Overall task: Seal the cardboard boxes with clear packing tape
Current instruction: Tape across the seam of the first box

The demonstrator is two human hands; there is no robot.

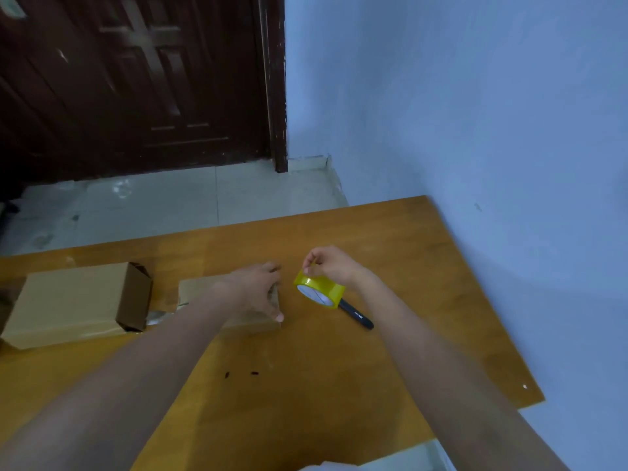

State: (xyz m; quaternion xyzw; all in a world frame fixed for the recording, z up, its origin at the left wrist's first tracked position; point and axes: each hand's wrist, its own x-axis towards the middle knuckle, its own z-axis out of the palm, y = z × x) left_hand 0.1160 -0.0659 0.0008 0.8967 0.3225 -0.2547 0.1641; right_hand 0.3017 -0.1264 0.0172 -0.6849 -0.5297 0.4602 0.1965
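Two cardboard boxes lie on a wooden tabletop that runs along a pale blue wall. The smaller box lies near the middle of the tabletop, its long axis running left to right, roughly parallel to the far edge; its right end points toward the tape roll. The left hand rests on top of that right end, fingers spread and bent over the far and near edges, gripping the box and holding it flat. The larger box lies toward the left edge of the tabletop, just beside the smaller one but apart from it; its long axis also runs left to right, slightly skewed, and its right end stands open with the flaps loose, that opening facing the smaller box. A shiny strip on the tabletop between the two boxes cannot be identified. The roll of tape, yellowish and translucent with a white core, is just right of the smaller box, tilted, with its round face turned toward the camera; whether it touches the tabletop cannot be determined. The right hand is above the roll, fingertips pinching at its upper rim; the tape end itself is too small to make out. A black pen-like tool lies on the tabletop partly under the roll, pointing toward the near right corner. Beyond the far edge are a tiled floor and a dark wooden door
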